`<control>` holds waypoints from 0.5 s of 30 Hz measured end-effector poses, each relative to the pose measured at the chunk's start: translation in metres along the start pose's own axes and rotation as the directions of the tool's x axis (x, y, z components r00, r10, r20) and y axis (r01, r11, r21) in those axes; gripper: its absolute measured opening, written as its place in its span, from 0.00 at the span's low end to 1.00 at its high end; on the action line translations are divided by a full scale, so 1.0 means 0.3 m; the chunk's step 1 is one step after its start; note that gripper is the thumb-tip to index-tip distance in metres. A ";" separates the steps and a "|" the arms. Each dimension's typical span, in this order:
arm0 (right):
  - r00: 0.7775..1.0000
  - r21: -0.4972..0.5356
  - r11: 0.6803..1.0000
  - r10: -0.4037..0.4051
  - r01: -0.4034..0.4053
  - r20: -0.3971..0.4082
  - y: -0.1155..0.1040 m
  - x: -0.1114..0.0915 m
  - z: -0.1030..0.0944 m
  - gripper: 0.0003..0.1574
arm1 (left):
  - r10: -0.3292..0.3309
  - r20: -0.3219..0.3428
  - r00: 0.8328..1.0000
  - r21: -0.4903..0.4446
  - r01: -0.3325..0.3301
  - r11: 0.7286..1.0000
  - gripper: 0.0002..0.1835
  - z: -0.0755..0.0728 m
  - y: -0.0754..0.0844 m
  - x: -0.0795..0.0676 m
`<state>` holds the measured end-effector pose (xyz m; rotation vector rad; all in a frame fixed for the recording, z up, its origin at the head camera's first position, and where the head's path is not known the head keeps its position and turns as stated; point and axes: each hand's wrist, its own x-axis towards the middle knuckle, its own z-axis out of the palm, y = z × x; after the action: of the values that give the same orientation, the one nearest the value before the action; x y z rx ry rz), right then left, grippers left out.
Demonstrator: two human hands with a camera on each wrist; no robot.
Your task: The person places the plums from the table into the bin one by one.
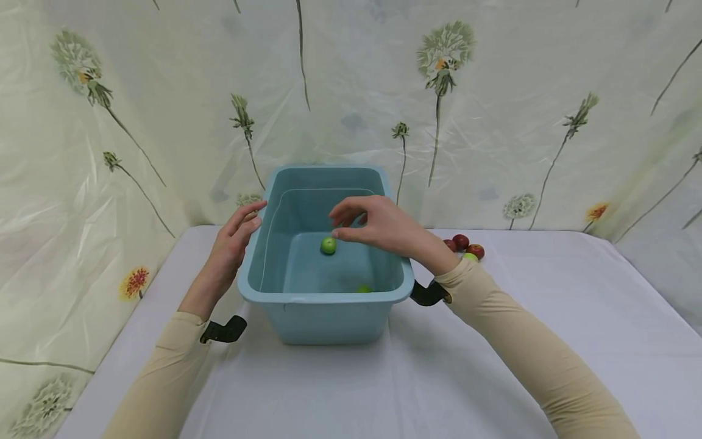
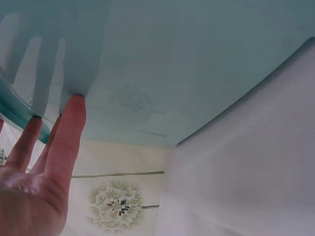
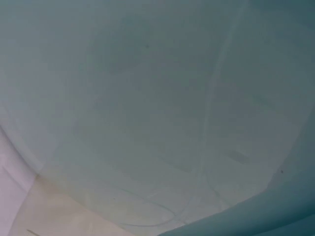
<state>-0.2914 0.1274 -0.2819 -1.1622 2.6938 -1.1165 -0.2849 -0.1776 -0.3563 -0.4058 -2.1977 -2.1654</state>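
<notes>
A light-blue plastic basin (image 1: 329, 297) stands on the table. Over its inside is my right hand (image 1: 378, 225), fingers bent and thumb apart, with nothing gripped between them. Just below the thumb tip shows a small green apple (image 1: 328, 246), against the basin floor in the head view. Another green fruit (image 1: 364, 289) is partly hidden behind the basin's near rim. My left hand (image 1: 225, 250) is at the basin's left side, fingers extended; in the left wrist view an index fingertip (image 2: 76, 101) meets the outer wall. The right wrist view shows only basin wall (image 3: 147, 123) up close.
Right of the basin, several red apples (image 1: 475, 250) lie on the white tablecloth (image 1: 526, 317), with a yellow-green fruit (image 1: 470, 256) partly hidden by my right forearm. A flower-patterned sheet (image 1: 351, 91) hangs behind the table.
</notes>
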 end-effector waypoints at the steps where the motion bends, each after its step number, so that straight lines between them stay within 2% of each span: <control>1: 1.000 0.007 1.000 -0.005 0.005 -0.007 0.000 -0.001 0.000 0.18 | 0.001 0.000 1.000 0.001 -0.001 1.000 0.24 0.000 0.000 0.000; 15: 0.988 0.046 0.996 -0.069 0.076 -0.137 0.004 -0.028 -0.011 0.16 | 0.006 0.000 1.000 0.001 -0.006 1.000 0.24 0.002 0.002 -0.002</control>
<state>-0.2870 0.1353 -0.2824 -1.2289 2.7220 -1.3133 -0.2842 -0.1769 -0.3559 -0.4121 -2.1938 -2.1614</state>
